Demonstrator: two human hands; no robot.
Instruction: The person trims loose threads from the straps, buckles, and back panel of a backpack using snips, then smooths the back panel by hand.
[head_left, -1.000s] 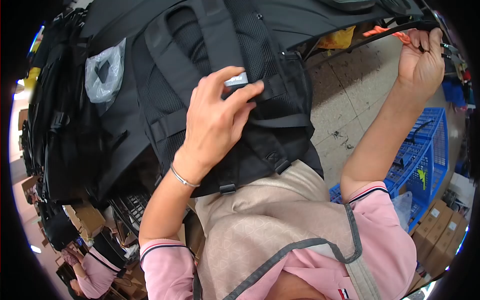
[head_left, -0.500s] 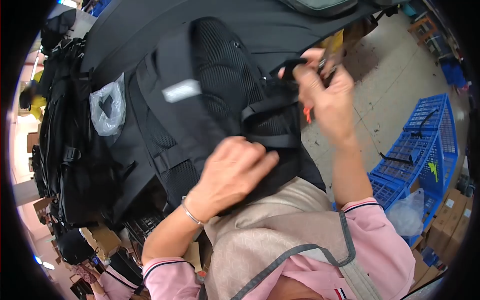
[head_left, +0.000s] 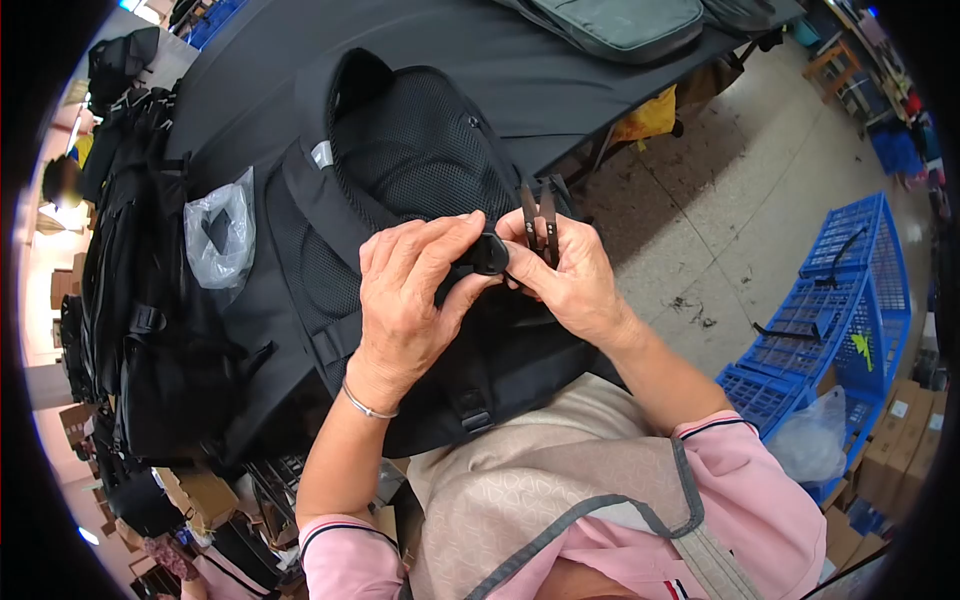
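Note:
A black backpack [head_left: 425,140] lies on the dark table with its mesh back panel and shoulder straps facing up. Over its lower part, my left hand [head_left: 405,295] pinches a small black strap end [head_left: 489,254], whose exact shape is partly hidden by the fingers. My right hand [head_left: 575,275] meets it from the other side, thumb touching the same piece. Dark thread snips [head_left: 541,220] are held in that right hand, blades pointing away from me and apart. A black buckle [head_left: 474,420] hangs at the bag's near edge.
A clear plastic bag [head_left: 218,232] lies left of the backpack, beside a heap of black bags [head_left: 140,300]. Grey bags [head_left: 630,25] sit on the table's far side. Blue plastic crates [head_left: 830,310] and cardboard boxes [head_left: 900,430] stand on the floor to the right.
My right hand has come left and down from beyond the bag's edge, bringing the snips. My left hand has risen to meet it at the strap end. The shoulder strap has shifted and folded.

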